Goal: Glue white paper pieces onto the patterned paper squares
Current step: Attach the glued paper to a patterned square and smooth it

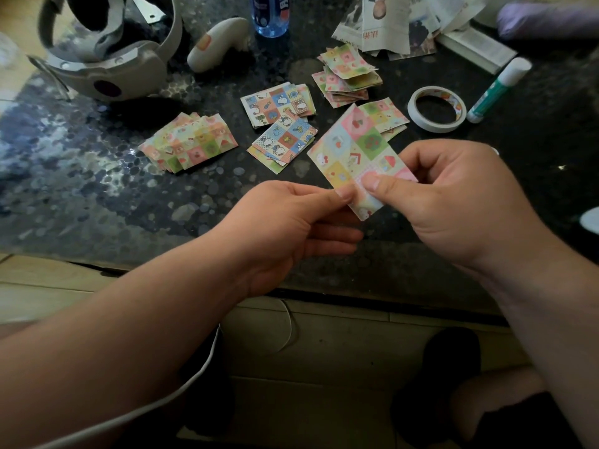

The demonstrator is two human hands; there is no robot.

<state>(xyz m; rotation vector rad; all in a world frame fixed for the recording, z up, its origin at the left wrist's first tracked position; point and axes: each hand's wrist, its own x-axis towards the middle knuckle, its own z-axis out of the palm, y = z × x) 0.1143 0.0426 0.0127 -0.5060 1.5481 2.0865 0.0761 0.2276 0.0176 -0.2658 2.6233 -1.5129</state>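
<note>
Both hands pinch patterned paper (355,153) | left hand (291,228) lower edge | right hand (453,202) beside.

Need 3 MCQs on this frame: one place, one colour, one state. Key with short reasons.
1. Where does the glue stick lie relative to the masking tape roll?
A) to its left
B) to its right
C) inside it

2. What colour is the glue stick's body?
A) red
B) green
C) yellow

3. How is the patterned paper sheet held?
A) pinched by the left hand and the right hand
B) gripped by one hand only
C) lying flat, untouched

Key:
1 B: it lies just past the roll's right side.
2 B: the tube is green under a white cap.
3 A: both thumbs press on the sheet's near end.
</note>
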